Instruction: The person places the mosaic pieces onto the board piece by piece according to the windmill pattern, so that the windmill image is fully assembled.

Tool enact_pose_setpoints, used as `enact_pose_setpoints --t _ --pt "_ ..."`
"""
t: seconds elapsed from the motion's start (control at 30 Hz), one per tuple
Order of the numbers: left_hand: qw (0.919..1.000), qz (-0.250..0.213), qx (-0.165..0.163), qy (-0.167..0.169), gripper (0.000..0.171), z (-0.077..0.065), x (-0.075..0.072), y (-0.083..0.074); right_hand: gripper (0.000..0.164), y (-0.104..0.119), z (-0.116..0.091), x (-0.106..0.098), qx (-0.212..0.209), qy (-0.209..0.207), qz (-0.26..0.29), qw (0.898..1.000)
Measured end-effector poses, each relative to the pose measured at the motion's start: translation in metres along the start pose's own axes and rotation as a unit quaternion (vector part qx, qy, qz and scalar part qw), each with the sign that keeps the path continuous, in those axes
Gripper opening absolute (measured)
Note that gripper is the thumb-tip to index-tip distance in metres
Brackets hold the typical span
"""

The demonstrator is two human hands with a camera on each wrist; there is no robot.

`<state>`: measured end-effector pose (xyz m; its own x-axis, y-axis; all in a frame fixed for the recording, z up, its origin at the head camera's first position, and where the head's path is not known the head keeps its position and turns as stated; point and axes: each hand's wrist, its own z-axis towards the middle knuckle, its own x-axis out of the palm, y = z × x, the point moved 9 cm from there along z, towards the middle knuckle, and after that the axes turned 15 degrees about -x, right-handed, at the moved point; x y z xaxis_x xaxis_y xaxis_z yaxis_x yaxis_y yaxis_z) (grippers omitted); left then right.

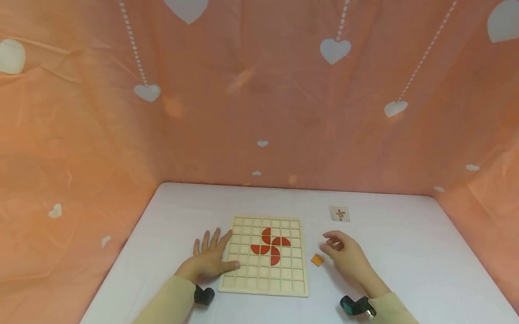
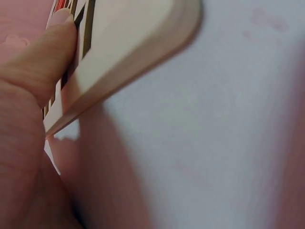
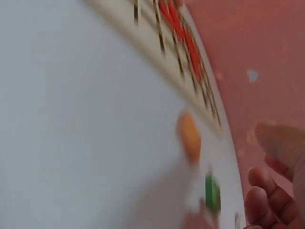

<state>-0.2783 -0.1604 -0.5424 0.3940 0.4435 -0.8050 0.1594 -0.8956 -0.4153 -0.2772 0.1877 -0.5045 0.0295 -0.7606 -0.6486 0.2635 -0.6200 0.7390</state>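
A cream grid board (image 1: 249,280) lies on the table with several red curved pieces (image 1: 275,256) set in its cells as a pinwheel. My left hand (image 1: 209,260) rests at the board's left edge, fingers spread; its thumb (image 2: 52,52) lies over the rim. Right of the board, my right hand (image 1: 349,258) is above the table with fingers loosely bent, nothing seen between them. An orange square tile (image 1: 317,260) lies between that hand and the board. In the right wrist view, a green piece (image 3: 213,193) sits beyond the orange tile; the head view does not show it.
A small card (image 1: 340,214) with a printed pinwheel pattern lies behind my right hand. The white table (image 1: 270,322) is backed and flanked by an orange cloth (image 1: 238,118) with white hearts. Black wrist cameras (image 1: 353,306) are strapped on both wrists.
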Motion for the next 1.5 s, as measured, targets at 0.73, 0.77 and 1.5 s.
enact_pose_setpoints --t 0.73,0.77,1.5 --pt "1.0000 -0.006 -0.001 -0.002 0.099 -0.001 0.003 0.001 0.036 -0.048 -0.011 -0.002 0.058 0.020 -0.008 0.998" --pt "1.0000 -0.007 -0.001 -0.001 0.099 0.000 0.003 0.001 0.034 -0.048 -0.012 -0.002 0.059 0.015 -0.014 0.998" --pt "0.9998 -0.018 0.007 0.006 0.102 0.005 0.003 0.003 0.024 -0.035 -0.009 -0.006 0.050 0.036 -0.069 0.996"
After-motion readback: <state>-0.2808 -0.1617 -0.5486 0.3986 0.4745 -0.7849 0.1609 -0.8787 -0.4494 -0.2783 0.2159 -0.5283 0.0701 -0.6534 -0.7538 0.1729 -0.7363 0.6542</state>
